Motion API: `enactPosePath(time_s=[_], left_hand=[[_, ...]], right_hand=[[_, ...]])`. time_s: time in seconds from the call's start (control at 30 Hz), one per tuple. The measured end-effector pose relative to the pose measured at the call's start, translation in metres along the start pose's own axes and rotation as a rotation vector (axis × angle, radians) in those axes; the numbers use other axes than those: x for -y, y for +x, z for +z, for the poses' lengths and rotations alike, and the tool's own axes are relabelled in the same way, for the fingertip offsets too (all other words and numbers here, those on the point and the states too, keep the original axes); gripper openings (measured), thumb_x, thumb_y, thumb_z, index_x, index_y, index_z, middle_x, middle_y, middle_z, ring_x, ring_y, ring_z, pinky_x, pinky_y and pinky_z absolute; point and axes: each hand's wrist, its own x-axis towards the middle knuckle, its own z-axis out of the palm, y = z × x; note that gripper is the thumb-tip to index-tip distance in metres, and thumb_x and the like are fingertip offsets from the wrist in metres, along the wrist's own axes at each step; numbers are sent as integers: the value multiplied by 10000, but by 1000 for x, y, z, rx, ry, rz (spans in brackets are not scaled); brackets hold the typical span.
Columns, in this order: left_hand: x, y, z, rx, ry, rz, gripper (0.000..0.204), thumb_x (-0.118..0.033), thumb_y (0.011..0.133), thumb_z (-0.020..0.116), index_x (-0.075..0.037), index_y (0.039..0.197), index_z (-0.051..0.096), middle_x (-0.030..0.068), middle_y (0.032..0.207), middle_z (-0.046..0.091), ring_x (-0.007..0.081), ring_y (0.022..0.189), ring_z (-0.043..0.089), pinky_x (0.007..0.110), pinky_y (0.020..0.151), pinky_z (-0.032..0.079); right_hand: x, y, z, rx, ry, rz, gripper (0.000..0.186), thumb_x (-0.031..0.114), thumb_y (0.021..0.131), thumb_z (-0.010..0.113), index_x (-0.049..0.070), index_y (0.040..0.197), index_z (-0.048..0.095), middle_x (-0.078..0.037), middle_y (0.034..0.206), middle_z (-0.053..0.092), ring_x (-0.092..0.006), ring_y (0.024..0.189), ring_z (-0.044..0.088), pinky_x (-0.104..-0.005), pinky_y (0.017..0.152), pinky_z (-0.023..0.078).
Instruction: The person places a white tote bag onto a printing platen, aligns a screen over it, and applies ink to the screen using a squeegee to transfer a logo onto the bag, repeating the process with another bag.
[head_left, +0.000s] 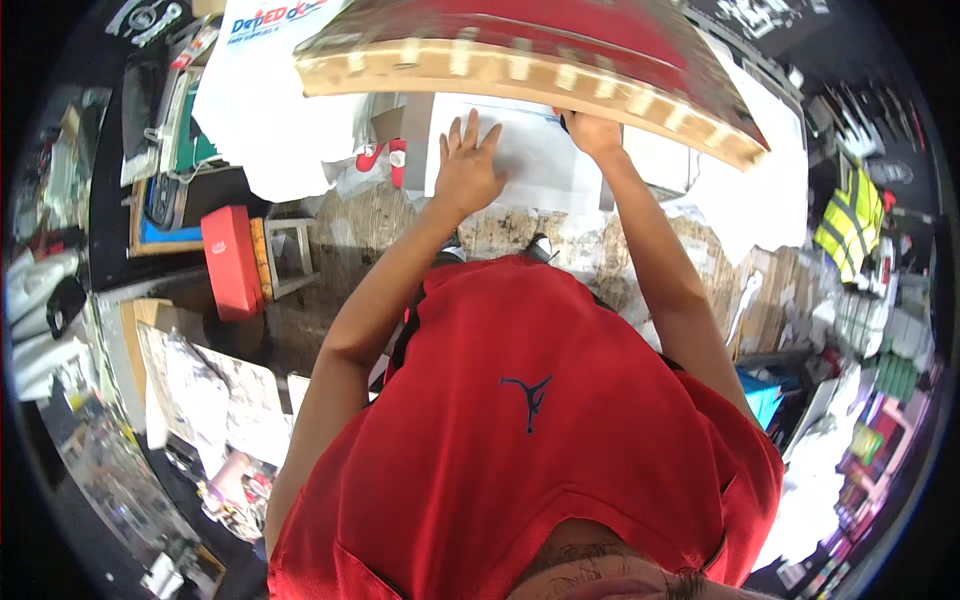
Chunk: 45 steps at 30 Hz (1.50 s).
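My left hand [470, 172] is open, fingers spread, over or on a pale sheet [560, 180]; contact cannot be told. My right hand [597, 133] reaches to the front edge of a large wooden screen frame [430, 72], which is raised above the sheet. The frame holds red mesh [560, 22] and has strips of tape along its front edge. The right fingers are curled and partly hidden by the frame. A small dark piece shows beside them, too little to name.
White cloth or plastic [262, 120] hangs at the left. A red box [231, 262] stands near a small wooden stool [290, 258] on the left. A yellow-green reflective vest [850, 222] hangs at the right. Paper scraps litter the wooden floor [350, 235].
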Motion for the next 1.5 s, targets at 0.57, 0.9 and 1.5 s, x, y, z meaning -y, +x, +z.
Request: enactPosePath(time_s=[0.57,0.9,1.5], left_hand=[[36,-7,-9,174,17,-32,812,-361,767,756,-188,1470,389,216,1543,246,462,1380,273,596,1081,333],[46,4,-21,300,91,51,763,-429,818,694,-178,1471,389,171,1510,318,407,1366,297,675,1100,183],[49,16,-38,383,102,-37,739,-588,769,685,-224,1390,518,157,1468,397,400,1364,361,689,1092,184]], right_hand=[[110,119,112,-152,-32,-345,430,362,832,656,134,1197,638,-187,1222,614,-406,1082,580,-505,967,439],[4,25,3,-42,-56,48,312,245,802,737,140,1085,654,-194,1089,625,-413,935,626,-458,829,528],[146,71,62,193,107,-201,288,205,823,600,211,1101,674,-140,1126,592,-384,988,598,-494,812,517]])
